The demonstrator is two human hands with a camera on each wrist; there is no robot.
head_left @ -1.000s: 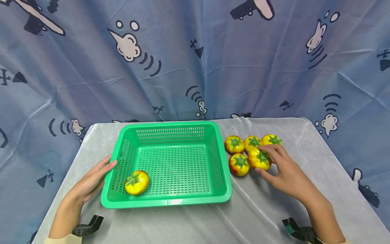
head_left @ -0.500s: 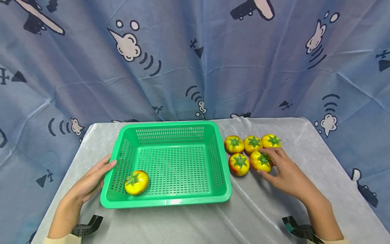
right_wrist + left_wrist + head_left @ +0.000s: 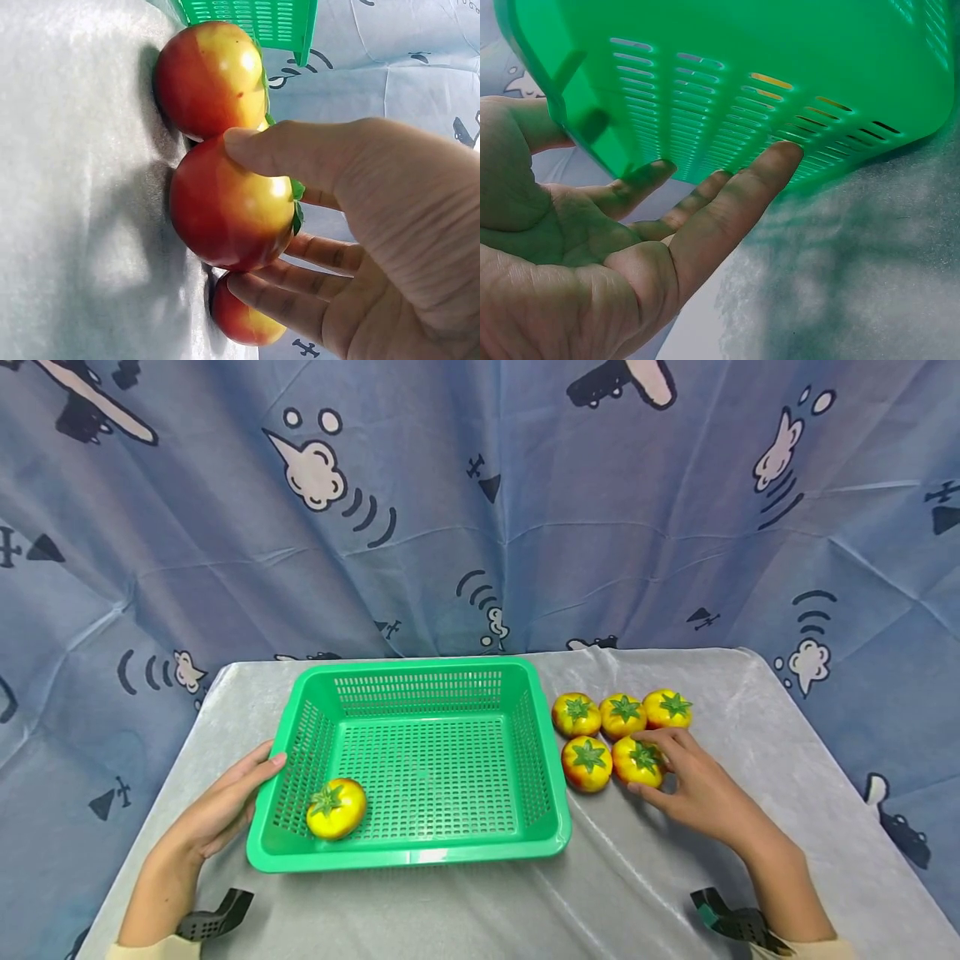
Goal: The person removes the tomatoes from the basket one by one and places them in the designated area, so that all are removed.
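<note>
My right hand [image 3: 697, 785] has thumb and fingers around a yellow-and-red tomato [image 3: 232, 202] with a green star-shaped leaf top. In the right wrist view it sits on the cloth, up against a neighbouring tomato [image 3: 210, 79]. My left hand [image 3: 225, 806] holds the left side of a green plastic basket [image 3: 408, 857]. Its thumb lies at the rim, and its fingers [image 3: 742, 202] reach along the slotted outer wall. One tomato [image 3: 336, 810] rests inside the basket, at the front left corner.
Behind the held tomato, three more stand in a row, the rightmost tomato [image 3: 667, 708] farthest from the basket. A grey cloth-covered table [image 3: 615, 893] lies under everything. A blue patterned curtain [image 3: 420, 527] hangs behind it.
My right hand has shifted the tomato slightly toward the table's front, so it now stands clear of the back row, beside the front-left one. My left hand and the basket stay put.
</note>
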